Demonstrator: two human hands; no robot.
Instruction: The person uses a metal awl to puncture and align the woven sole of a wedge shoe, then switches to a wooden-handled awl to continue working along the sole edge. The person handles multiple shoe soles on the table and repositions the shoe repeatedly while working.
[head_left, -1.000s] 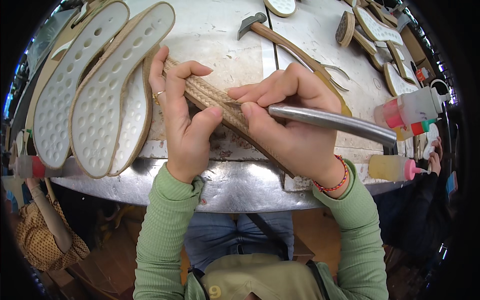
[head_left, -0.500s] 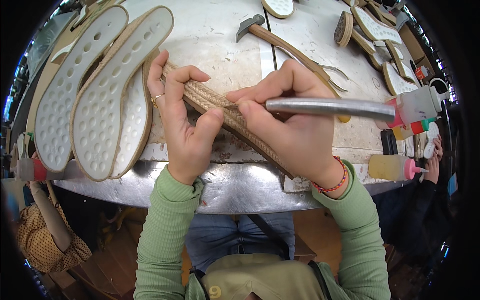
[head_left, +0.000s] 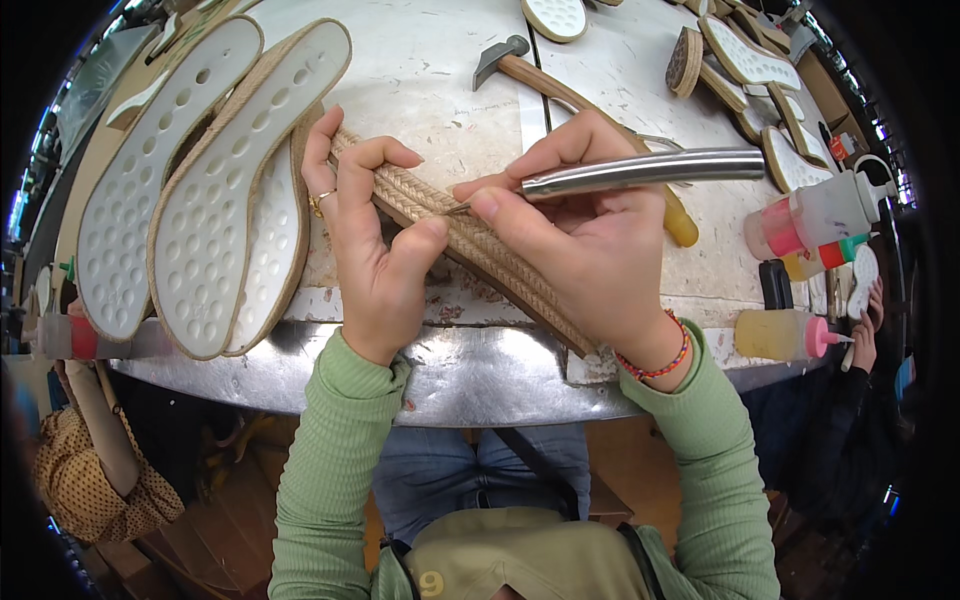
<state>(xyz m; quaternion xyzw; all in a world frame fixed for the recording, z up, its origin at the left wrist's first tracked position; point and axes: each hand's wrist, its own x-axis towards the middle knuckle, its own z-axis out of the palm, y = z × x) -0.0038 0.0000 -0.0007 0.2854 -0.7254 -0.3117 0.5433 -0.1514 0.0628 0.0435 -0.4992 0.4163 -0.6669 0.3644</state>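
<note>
A shoe sole with a braided tan rope edge [head_left: 440, 200] is tilted up between my hands, its braided side facing me. My left hand [head_left: 375, 240] grips it, thumb pressed on the braid and fingers curled over the far side. In my right hand [head_left: 600, 230] is a tool with a shiny metal handle [head_left: 650, 172] and a thin pointed tip, held like a pen. The tip touches the braid close to my left thumb. Several white soles with round dimples [head_left: 205, 200] lean over one another at my left.
Beyond my hands lies a hammer [head_left: 540, 75] with a wooden handle. At right are a pink-tipped glue bottle [head_left: 780, 334], a larger squeeze bottle [head_left: 800, 222] and more soles [head_left: 745, 50]. A metal table edge [head_left: 460, 380] runs nearest me. Other people's hands [head_left: 865, 335] show at right.
The tool's handle has swung upward at its far end, and my right hand has turned slightly with it. My left hand keeps its hold on the sole.
</note>
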